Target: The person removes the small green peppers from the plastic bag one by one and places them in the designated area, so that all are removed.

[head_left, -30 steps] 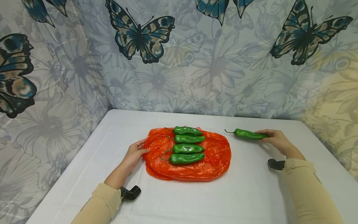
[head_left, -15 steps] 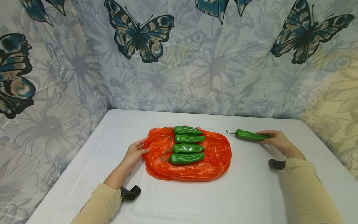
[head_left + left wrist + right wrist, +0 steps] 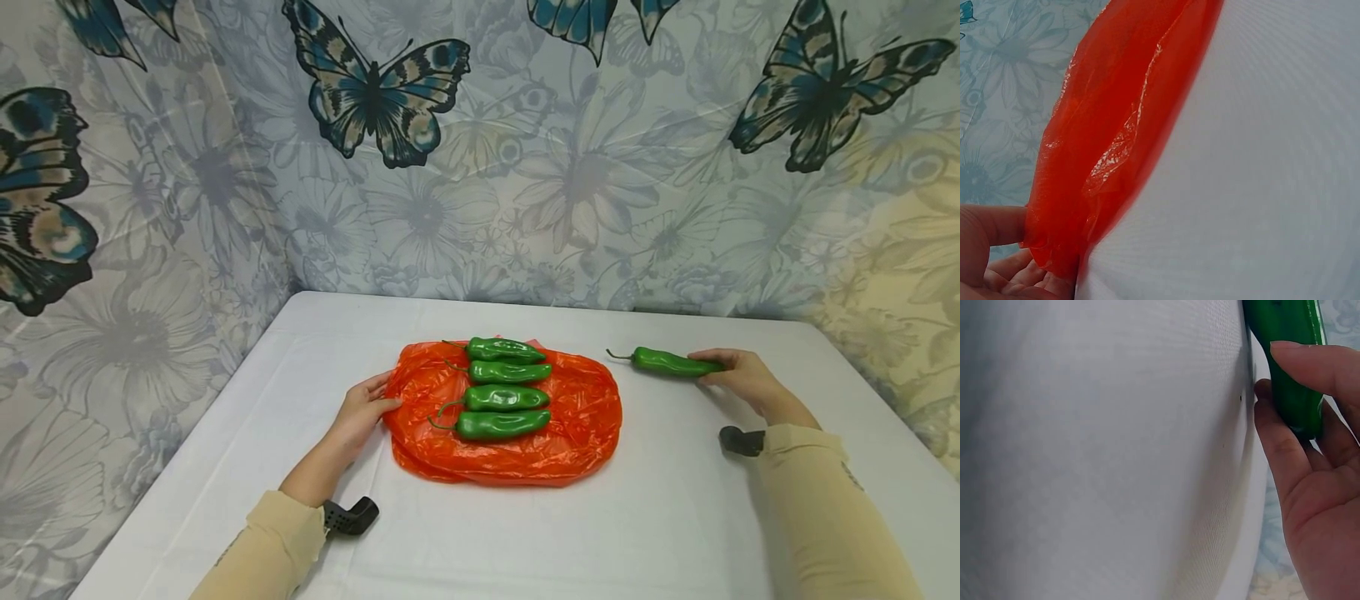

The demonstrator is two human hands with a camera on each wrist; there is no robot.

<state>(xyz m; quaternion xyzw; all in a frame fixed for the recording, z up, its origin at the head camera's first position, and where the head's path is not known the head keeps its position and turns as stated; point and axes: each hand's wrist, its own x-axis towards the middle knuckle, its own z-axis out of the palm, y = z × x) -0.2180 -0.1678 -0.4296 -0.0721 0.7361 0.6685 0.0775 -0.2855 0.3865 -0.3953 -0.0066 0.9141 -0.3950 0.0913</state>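
My left hand (image 3: 363, 412) pinches the left edge of a crinkled red plastic bag (image 3: 585, 417) lying flat on the table. In the left wrist view the bag's edge (image 3: 1066, 206) sits between thumb and fingers. Several green peppers (image 3: 504, 398) lie on the bag in a column, stems pointing left. Off to the right, my right hand (image 3: 750, 383) grips one more green pepper (image 3: 663, 362) by its tip end, with the stem toward the bag. The right wrist view shows the thumb on one side of this pepper (image 3: 1294, 381) and the fingers on the other.
A white cloth covers the table (image 3: 525, 542). Behind and to the left hangs a floral fabric backdrop (image 3: 487, 208) with large butterflies. A black wrist mount (image 3: 351, 517) is on the left forearm, and another black mount (image 3: 741, 441) on the right.
The pepper in my right hand has shifted very slightly to the right over the last second. My left hand, the bag and the peppers on it stay in place.
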